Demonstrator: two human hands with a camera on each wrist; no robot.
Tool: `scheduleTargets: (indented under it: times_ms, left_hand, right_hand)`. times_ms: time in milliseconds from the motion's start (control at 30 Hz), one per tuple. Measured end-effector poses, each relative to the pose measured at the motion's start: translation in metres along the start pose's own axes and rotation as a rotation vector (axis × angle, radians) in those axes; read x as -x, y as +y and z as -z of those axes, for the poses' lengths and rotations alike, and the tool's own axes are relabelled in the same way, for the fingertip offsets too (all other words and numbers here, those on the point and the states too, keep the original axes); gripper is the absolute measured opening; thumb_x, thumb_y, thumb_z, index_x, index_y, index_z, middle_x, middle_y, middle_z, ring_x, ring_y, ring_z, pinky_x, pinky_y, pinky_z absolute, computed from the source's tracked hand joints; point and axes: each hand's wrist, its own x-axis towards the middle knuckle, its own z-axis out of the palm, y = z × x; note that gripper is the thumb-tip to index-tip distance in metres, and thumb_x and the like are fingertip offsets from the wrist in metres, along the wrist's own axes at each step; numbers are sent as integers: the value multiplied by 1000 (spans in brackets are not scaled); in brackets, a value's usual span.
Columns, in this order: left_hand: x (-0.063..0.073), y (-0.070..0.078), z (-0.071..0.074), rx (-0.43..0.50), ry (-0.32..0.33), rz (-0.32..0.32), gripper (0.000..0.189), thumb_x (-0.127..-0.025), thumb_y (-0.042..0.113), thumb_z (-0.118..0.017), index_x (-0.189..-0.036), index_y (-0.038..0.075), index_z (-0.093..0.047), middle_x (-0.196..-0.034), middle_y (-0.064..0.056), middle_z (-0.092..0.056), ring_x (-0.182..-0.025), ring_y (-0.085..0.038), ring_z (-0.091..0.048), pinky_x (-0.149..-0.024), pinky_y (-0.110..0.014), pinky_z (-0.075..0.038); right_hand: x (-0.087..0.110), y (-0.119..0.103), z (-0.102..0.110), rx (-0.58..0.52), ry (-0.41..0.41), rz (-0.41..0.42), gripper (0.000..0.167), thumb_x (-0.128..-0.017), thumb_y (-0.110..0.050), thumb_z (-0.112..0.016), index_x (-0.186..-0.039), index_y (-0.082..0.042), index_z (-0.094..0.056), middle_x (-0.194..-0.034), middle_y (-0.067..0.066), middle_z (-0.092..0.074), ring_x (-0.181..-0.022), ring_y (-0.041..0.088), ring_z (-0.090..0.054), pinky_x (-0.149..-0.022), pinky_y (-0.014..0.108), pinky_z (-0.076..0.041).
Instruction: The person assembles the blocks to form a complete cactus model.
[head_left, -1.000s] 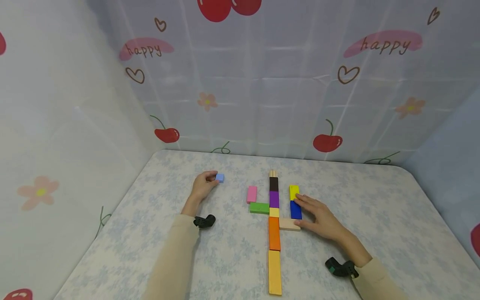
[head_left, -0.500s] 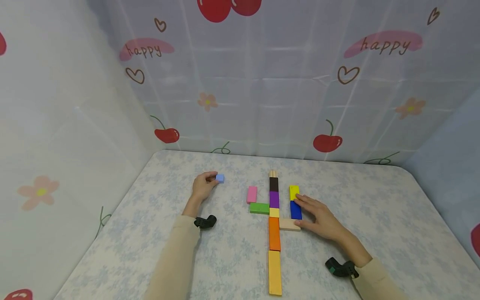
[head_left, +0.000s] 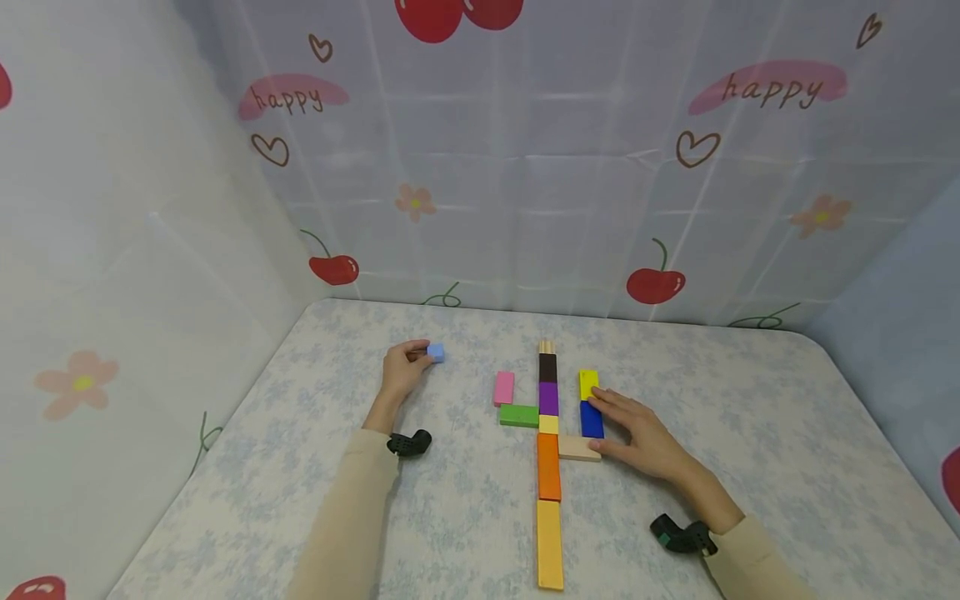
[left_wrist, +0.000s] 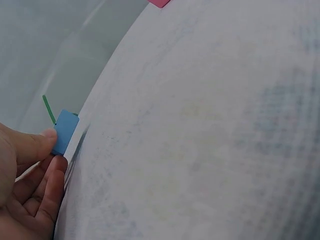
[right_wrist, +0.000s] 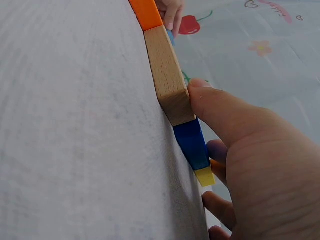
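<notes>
My left hand [head_left: 403, 368] pinches a small light blue block [left_wrist: 67, 131] between thumb and fingertips, at the back left of the table. In the head view my right hand [head_left: 641, 433] lies over the right side of a block layout, fingers loosely extended. Its thumb [right_wrist: 212, 102] touches the end of a plain wooden block [head_left: 576, 448]. The other fingertips are at the dark blue block [head_left: 592, 419] and the yellow block [head_left: 588, 383], which sit end to end above the plain one.
A central column runs from a long yellow-orange block [head_left: 550, 546] through orange [head_left: 549, 467], pale yellow [head_left: 548, 425], purple [head_left: 548, 398] and black [head_left: 547, 367] blocks to thin pale sticks [head_left: 547, 347]. Left of it lie green [head_left: 519, 415] and pink [head_left: 504, 388] blocks. A printed curtain [head_left: 525, 208] stands behind.
My left hand has shifted slightly left and away from me with the light blue block. The right hand and the laid-out blocks stay put.
</notes>
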Motion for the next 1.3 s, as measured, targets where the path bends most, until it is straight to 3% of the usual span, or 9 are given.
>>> scheduleTargets:
  times_ms: [300, 833, 1300]
  left_hand:
    - [-1, 6, -9, 40, -23, -22, 33, -94, 7, -65, -126, 0, -64, -121, -20, -65, -108, -33, -62, -88, -41, -54]
    - [3, 34, -58, 99, -122, -86, 29, -91, 5, -68, -120, 0, -68, -115, -19, -67, -100, -31, -64, -78, -33, -56]
    - [10, 45, -80, 76, -163, -96, 29, -90, 4, -68, -119, 2, -69, -111, -17, -69, -95, -28, -66, -77, -33, -56]
  right_hand:
    - [0, -1, 0, -6, -1, -5, 70, -85, -42, -73, -142, -7, -52, -151, 16, -44, -140, 42, -37, -109, 64, -32]
    - [1, -3, 3, -12, 0, 3, 69, -85, -40, -74, -141, -6, -52, -151, 16, -44, -140, 42, -37, -109, 64, -32]
    - [1, -4, 4, -14, 1, 4, 69, -85, -39, -74, -141, -6, -53, -150, 17, -44, -139, 42, -38, -109, 64, -31]
